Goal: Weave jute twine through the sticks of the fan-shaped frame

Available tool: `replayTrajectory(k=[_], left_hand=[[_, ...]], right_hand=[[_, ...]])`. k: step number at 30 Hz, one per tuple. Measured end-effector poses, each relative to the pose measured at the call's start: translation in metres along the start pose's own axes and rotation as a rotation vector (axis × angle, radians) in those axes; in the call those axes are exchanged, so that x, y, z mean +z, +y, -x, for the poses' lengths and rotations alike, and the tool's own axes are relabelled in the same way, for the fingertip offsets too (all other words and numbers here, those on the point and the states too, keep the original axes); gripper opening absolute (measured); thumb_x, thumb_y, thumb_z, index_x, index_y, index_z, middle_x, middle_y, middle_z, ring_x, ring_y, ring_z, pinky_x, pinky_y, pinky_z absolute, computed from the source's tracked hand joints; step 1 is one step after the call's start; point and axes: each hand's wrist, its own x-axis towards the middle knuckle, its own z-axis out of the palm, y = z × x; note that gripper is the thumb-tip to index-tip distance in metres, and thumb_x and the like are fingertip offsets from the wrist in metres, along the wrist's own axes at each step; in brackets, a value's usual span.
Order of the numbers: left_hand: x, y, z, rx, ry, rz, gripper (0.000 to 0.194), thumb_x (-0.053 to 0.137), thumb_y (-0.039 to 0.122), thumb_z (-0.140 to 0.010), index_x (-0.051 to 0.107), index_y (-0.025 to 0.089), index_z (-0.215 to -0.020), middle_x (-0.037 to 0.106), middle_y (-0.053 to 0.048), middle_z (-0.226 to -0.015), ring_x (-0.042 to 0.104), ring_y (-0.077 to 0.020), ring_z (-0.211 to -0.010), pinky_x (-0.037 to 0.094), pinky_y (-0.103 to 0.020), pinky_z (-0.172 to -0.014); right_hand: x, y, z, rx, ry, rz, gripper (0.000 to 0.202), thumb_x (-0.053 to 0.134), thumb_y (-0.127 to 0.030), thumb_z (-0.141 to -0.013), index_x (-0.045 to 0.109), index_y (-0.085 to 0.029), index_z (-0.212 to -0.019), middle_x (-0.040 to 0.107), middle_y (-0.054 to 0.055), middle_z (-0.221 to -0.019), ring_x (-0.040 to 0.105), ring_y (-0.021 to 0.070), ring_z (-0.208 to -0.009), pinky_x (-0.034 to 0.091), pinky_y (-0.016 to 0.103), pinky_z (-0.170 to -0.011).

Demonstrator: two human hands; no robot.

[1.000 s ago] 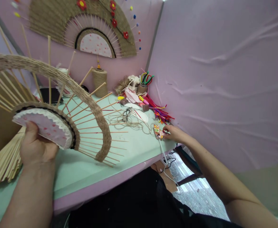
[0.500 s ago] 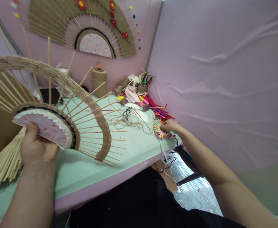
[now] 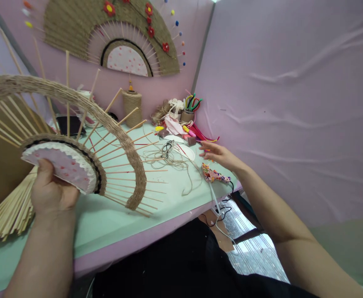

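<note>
My left hand [image 3: 55, 188] grips a half-round fan frame [image 3: 128, 140] by its pink, lace-edged base, thumb on the front and fingers hidden behind. Thin wooden sticks fan out from the base, crossed by a woven twine band. My right hand [image 3: 220, 155] hovers over the table's right side with fingers stretched apart and nothing in them. Just below it lies a glue gun-like tool in patterned cloth [image 3: 215, 174] with a cord. Loose twine [image 3: 181, 163] and a black thread bundle [image 3: 168, 148] are tangled to the left of that hand.
A finished fan [image 3: 165, 25] hangs on the pink back wall above a twine spool [image 3: 132, 108]. Scissors in a cup [image 3: 187, 115], cloth scraps [image 3: 173, 124] and red pipe cleaners [image 3: 204, 134] crowd the back corner. Wooden sticks [image 3: 9, 213] lie at left.
My right hand has lifted off the patterned tool and moved up and slightly left, its fingers opening. A loose twine end now lies farther forward on the table. The left hand still holds the fan.
</note>
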Motion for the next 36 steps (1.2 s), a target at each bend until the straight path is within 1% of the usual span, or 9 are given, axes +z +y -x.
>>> replayTrajectory(k=[3,7,10,13,17,23,27,31,36], left_hand=[[-0.003,0.000,0.000,0.021,-0.038,0.008,0.029,0.038,0.025,-0.102,0.065,0.015,-0.097,0.074,0.002,-0.096,0.064,-0.0067,-0.105,0.041,-0.025,-0.108],[-0.003,0.001,-0.001,0.020,-0.021,0.040,0.028,0.038,0.022,-0.102,0.065,0.014,-0.097,0.075,0.002,-0.092,0.066,-0.0070,-0.100,0.043,-0.025,-0.106],[0.000,0.002,-0.001,-0.002,0.024,0.066,0.027,0.039,0.021,-0.102,0.064,0.014,-0.094,0.075,0.004,-0.084,0.068,-0.0062,-0.088,0.044,-0.025,-0.105],[0.002,0.003,-0.001,-0.030,0.076,0.081,0.027,0.039,0.022,-0.102,0.063,0.015,-0.092,0.074,0.005,-0.079,0.068,-0.0057,-0.081,0.043,-0.025,-0.106],[0.005,0.005,0.002,-0.075,0.093,0.091,0.026,0.040,0.024,-0.102,0.063,0.016,-0.093,0.074,0.006,-0.076,0.068,-0.0055,-0.082,0.039,-0.028,-0.110],[0.010,0.010,0.006,-0.094,0.129,0.091,0.028,0.040,0.023,-0.102,0.064,0.016,-0.092,0.074,0.006,-0.077,0.068,-0.0051,-0.080,0.038,-0.027,-0.111],[0.010,0.012,0.006,-0.123,0.164,0.086,0.028,0.040,0.022,-0.102,0.065,0.016,-0.089,0.074,0.005,-0.074,0.068,-0.0053,-0.077,0.039,-0.027,-0.110],[0.004,0.011,0.003,-0.137,0.156,0.100,0.026,0.042,0.023,-0.101,0.065,0.017,-0.091,0.074,0.005,-0.078,0.068,-0.0061,-0.079,0.042,-0.028,-0.108],[-0.003,0.010,0.000,-0.144,0.143,0.099,0.026,0.043,0.022,-0.101,0.066,0.018,-0.090,0.074,0.006,-0.079,0.068,-0.0060,-0.077,0.048,-0.025,-0.100]], right_hand=[[-0.008,0.010,0.016,0.028,0.036,0.290,0.041,0.057,-0.027,-0.081,0.061,-0.018,-0.121,0.067,0.011,-0.112,0.065,0.0204,-0.091,0.051,0.033,-0.081],[-0.005,0.032,0.048,0.084,-0.204,0.540,0.027,0.069,-0.024,-0.072,0.063,-0.017,-0.098,0.068,0.008,-0.101,0.063,0.0204,-0.091,0.049,0.029,-0.080],[-0.004,0.045,0.060,0.184,-0.136,0.721,0.012,0.062,-0.019,-0.078,0.063,-0.017,-0.089,0.067,0.009,-0.098,0.063,0.0197,-0.089,0.046,0.027,-0.078],[-0.009,0.045,0.056,0.283,-0.046,0.827,0.015,0.053,-0.015,-0.084,0.065,-0.012,-0.092,0.066,0.017,-0.099,0.063,0.0246,-0.089,0.044,0.031,-0.077],[-0.006,0.016,0.027,0.219,-0.004,0.860,0.025,0.051,-0.014,-0.086,0.065,-0.014,-0.106,0.063,0.019,-0.117,0.059,0.0258,-0.106,0.041,0.030,-0.086],[0.039,-0.029,-0.060,0.204,-0.135,0.836,0.024,0.055,-0.027,-0.088,0.071,-0.014,-0.098,0.071,0.015,-0.105,0.065,0.0234,-0.099,0.044,0.027,-0.081],[0.064,-0.029,-0.110,0.325,-0.260,0.832,0.024,0.075,-0.022,-0.067,0.073,-0.007,-0.085,0.072,0.019,-0.091,0.067,0.0284,-0.093,0.048,0.028,-0.075],[0.067,-0.023,-0.131,0.440,-0.330,0.766,0.036,0.083,-0.029,-0.059,0.072,-0.006,-0.085,0.071,0.015,-0.076,0.067,0.0268,-0.079,0.052,0.030,-0.067],[0.057,-0.018,-0.139,0.465,-0.197,0.622,0.055,0.085,-0.036,-0.054,0.066,-0.010,-0.098,0.068,0.010,-0.083,0.064,0.0202,-0.069,0.052,0.028,-0.056]])
